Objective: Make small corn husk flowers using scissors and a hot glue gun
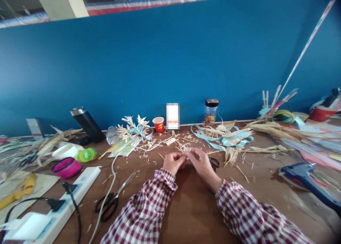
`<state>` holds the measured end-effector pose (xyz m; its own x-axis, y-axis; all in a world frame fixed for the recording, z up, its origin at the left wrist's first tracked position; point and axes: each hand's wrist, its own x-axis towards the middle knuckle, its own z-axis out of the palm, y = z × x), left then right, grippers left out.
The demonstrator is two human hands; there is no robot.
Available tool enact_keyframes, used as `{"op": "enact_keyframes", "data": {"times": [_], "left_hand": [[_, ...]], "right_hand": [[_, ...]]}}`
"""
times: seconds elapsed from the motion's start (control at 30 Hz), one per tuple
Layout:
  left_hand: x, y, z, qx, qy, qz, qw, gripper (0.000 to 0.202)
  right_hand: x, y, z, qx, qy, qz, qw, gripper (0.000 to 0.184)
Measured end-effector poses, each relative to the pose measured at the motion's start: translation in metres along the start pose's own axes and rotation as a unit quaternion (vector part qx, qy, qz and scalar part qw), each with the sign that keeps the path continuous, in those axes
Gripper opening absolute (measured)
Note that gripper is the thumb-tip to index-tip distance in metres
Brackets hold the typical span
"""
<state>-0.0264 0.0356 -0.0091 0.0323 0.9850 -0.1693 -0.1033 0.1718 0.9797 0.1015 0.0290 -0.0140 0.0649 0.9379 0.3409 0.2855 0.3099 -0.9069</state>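
Note:
My left hand (pixel 173 162) and my right hand (pixel 203 165) meet over the middle of the brown table, both with fingers pinched. Between the fingertips is a small pale piece of corn husk (pixel 188 150), its shape partly hidden by the fingers. Black-handled scissors (pixel 214 163) lie just beyond my right hand, partly covered by it. Behind the hands, husk scraps (pixel 170 141) litter the tabletop. Left of my left forearm rests a larger pair of scissors (pixel 113 199) with its blades apart.
Husk flowers (pixel 134 128), a red paper cup (pixel 159 126) and a lidded jar (pixel 211 113) stand before the blue partition (pixel 170 59). A power strip (pixel 77 194) and black flask (pixel 89 125) are leftward. Blue ribbon (pixel 237 139) and a blue glue gun (pixel 306 176) lie rightward.

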Motion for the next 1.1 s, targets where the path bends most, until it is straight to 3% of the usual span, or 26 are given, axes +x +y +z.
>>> {"op": "enact_keyframes", "data": {"times": [0.17, 1.1], "left_hand": [[0.0009, -0.0006, -0.0009, -0.008, -0.011, 0.003, 1.0, 0.016], [-0.0007, 0.0006, -0.0004, -0.007, -0.002, 0.001, 1.0, 0.018]], "right_hand": [[0.0002, 0.0023, 0.0004, 0.014, -0.024, -0.005, 1.0, 0.026], [-0.0007, 0.0009, 0.0001, 0.0, -0.011, -0.008, 1.0, 0.02]]}}
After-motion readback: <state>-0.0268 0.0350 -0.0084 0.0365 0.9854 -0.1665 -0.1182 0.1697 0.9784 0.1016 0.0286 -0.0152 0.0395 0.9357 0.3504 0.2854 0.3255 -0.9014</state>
